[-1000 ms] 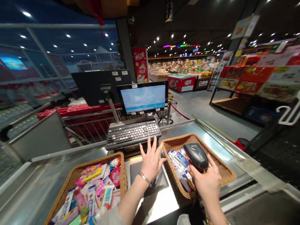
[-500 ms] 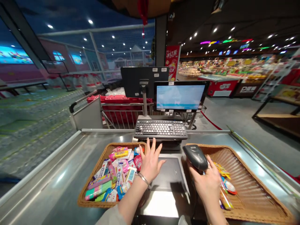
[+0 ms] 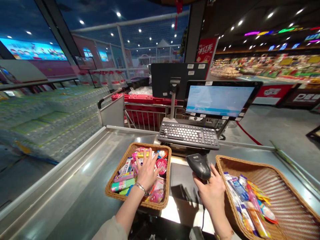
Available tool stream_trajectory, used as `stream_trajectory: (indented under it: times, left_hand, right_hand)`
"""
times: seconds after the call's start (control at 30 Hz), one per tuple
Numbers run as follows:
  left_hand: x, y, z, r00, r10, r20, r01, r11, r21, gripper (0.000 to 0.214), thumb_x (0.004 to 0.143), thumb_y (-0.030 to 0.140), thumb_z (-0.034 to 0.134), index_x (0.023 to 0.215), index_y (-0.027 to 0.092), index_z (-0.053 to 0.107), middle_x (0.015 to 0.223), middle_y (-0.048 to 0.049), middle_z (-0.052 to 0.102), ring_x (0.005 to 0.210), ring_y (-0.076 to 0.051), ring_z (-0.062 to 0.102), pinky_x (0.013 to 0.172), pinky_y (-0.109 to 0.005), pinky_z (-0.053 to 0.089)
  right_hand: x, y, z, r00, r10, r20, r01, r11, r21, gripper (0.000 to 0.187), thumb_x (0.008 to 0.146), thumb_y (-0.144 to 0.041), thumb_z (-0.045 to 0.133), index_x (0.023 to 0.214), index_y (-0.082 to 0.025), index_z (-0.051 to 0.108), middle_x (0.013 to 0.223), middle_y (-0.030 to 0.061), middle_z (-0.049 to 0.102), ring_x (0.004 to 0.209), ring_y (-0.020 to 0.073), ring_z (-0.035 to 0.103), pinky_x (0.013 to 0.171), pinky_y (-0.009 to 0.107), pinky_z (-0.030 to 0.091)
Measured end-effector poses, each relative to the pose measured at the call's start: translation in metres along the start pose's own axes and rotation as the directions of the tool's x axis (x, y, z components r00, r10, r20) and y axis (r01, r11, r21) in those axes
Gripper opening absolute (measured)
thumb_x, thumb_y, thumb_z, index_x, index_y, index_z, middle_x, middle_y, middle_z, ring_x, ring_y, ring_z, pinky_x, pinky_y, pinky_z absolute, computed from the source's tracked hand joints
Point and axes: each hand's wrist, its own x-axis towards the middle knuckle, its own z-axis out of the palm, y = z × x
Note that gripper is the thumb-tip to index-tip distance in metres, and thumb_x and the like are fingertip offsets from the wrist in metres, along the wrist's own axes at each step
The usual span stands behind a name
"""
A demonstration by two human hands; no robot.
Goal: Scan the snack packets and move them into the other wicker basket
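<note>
My left hand [image 3: 147,171] reaches over the left wicker basket [image 3: 113,192], its fingers spread above the sweets; whether the fingertips touch them I cannot tell. Around it lie colourful wrapped candies [image 3: 123,184], among them a round red-lidded piece [image 3: 161,165] and a pink one [image 3: 157,196]. In my right hand [image 3: 212,190] is a black handheld barcode scanner [image 3: 198,166], its head pointing up and left over the counter between the baskets. The right wicker basket [image 3: 275,176] holds several packaged sweets [image 3: 257,215] along its left side.
Behind the baskets stand a black keyboard [image 3: 188,134], a lit monitor [image 3: 218,100] and a second screen [image 3: 178,78] seen from the back. The metal counter [image 3: 82,180] has a raised rim. Beyond it are a cart [image 3: 111,111] and stacked bottle packs [image 3: 50,116].
My left hand has moved left, from over the gap beside the left basket to over its sweets. The view has turned left. The scanner stays in my right hand, now clear of the right basket.
</note>
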Motion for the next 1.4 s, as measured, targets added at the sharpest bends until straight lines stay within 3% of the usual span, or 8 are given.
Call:
stream_trajectory:
  times: [0.33,0.67,0.87,1.07,1.23,1.4]
  left_hand:
    - [-0.02,-0.032,0.002,0.989,-0.117,0.087,0.113,0.992,0.053,0.054,0.087,0.04,0.059,0.139,0.029,0.049,0.158,-0.0127,0.028,0.148,-0.038,0.011,0.11,-0.074,0.005]
    - [-0.052,-0.047,-0.001,0.974,-0.113,0.197,0.108,0.993,0.036,0.051,0.081,0.048,0.066,0.129,0.033,0.058,0.16,-0.0087,0.025,0.149,-0.039,0.004,0.108,-0.076,0.0]
    - [-0.063,-0.045,-0.004,0.944,-0.108,0.311,0.107,0.994,0.019,0.05,0.074,0.059,0.069,0.118,0.036,0.066,0.16,-0.0049,0.026,0.148,-0.041,0.006,0.107,-0.074,-0.011]
    - [-0.061,-0.038,-0.003,0.932,-0.081,0.353,0.066,0.996,0.056,0.04,0.068,0.056,0.076,0.101,0.034,0.073,0.156,-0.003,0.035,0.148,-0.042,0.007,0.107,-0.074,-0.016]
    - [-0.058,-0.035,-0.004,0.924,-0.078,0.374,0.065,0.997,0.046,0.034,0.075,0.056,0.068,0.088,0.026,0.074,0.154,-0.0039,0.039,0.148,-0.041,0.01,0.109,-0.072,-0.016]
    - [-0.056,-0.036,-0.003,0.924,-0.105,0.367,0.109,0.994,0.008,0.033,0.081,0.055,0.061,0.09,0.026,0.074,0.153,-0.0046,0.04,0.148,-0.038,0.012,0.11,-0.073,-0.01]
  right_hand:
    - [-0.012,-0.009,0.021,0.994,-0.049,0.099,0.047,0.999,0.024,0.029,0.068,-0.046,0.064,0.08,-0.021,0.074,0.109,0.0126,0.07,0.126,0.0322,0.05,0.103,0.051,0.037]
    - [-0.014,-0.015,0.029,0.99,-0.06,0.131,0.051,0.997,0.065,0.026,0.068,-0.043,0.065,0.079,-0.02,0.073,0.106,0.0111,0.072,0.124,0.0325,0.051,0.102,0.051,0.035]
    - [-0.015,-0.019,0.031,0.981,-0.082,0.175,0.069,0.994,0.083,0.027,0.068,-0.043,0.065,0.08,-0.021,0.074,0.102,0.0098,0.072,0.126,0.0317,0.051,0.103,0.048,0.036]
    - [-0.016,-0.024,0.032,0.978,-0.071,0.196,0.052,0.994,0.1,0.024,0.066,-0.04,0.065,0.079,-0.022,0.074,0.104,0.0087,0.072,0.126,0.0322,0.05,0.105,0.05,0.033]
    - [-0.016,-0.024,0.029,0.98,-0.067,0.189,0.047,0.993,0.109,0.023,0.066,-0.039,0.064,0.078,-0.022,0.074,0.102,0.0085,0.073,0.126,0.032,0.051,0.105,0.049,0.034]
    - [-0.015,-0.021,0.026,0.98,-0.058,0.191,0.041,0.995,0.091,0.026,0.065,-0.04,0.064,0.08,-0.022,0.074,0.103,0.0091,0.073,0.126,0.0326,0.051,0.104,0.049,0.034]
